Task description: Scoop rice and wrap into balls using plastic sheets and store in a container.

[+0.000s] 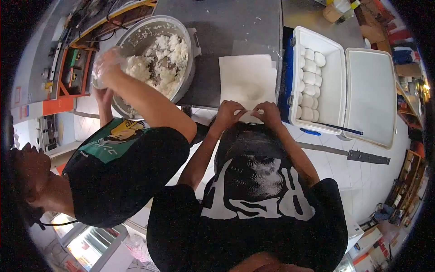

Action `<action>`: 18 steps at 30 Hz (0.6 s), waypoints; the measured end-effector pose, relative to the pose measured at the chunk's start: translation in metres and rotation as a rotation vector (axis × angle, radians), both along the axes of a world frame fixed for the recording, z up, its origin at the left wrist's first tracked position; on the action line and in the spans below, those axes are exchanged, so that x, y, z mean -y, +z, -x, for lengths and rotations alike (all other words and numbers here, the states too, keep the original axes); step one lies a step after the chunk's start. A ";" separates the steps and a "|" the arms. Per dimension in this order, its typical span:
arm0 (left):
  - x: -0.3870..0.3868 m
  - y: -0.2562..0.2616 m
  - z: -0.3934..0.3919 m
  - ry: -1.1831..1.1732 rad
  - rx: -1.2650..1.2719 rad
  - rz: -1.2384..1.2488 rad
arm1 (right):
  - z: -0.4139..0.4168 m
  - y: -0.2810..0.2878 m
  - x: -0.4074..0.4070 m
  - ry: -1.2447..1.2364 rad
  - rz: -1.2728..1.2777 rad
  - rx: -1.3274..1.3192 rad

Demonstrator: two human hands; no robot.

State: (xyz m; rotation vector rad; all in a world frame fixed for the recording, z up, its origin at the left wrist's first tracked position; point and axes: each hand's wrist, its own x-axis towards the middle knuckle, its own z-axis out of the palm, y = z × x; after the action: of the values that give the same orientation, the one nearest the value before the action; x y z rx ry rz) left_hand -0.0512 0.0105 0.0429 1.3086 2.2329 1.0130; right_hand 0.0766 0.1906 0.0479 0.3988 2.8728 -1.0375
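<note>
My left hand [230, 114] and my right hand [268, 114] meet at the near edge of a stack of white paper sheets [244, 73]. Both pinch the edge of the paper between thumb and fingertips, the hands a short gap apart. The stack lies on a dark grey table [210, 34] and has a faint yellowish patch in its middle. Beyond it a clear plastic sheet [249, 48] lies on the table. On the right stands an open blue and white cooler box [331, 88], with rows of white wrapped bundles [309, 77] along its left side.
On the left, a co-worker's plastic-gloved hand [110, 63] is over a large metal pot of white rice [173, 80]. The cooler's lid [371, 95] is folded out to the right. Bottles [336, 12] stand at the back right.
</note>
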 end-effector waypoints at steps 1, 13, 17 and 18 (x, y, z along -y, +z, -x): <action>-0.001 0.005 0.002 -0.003 0.038 0.081 | 0.002 0.002 -0.002 0.003 0.030 0.024; 0.030 -0.030 0.024 0.237 0.054 -0.072 | -0.012 -0.016 -0.032 -0.333 0.380 -0.203; -0.027 -0.029 0.043 0.627 0.496 -0.189 | 0.029 -0.031 -0.064 -0.630 0.368 0.047; -0.046 -0.030 0.053 0.686 0.629 -0.135 | 0.031 -0.039 -0.068 -0.641 0.365 0.045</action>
State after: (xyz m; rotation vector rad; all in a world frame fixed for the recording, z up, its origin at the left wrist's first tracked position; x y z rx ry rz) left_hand -0.1041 0.0566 0.0126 0.1485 2.1214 1.5529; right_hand 0.0461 0.2588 0.0091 1.3305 2.4649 -1.5631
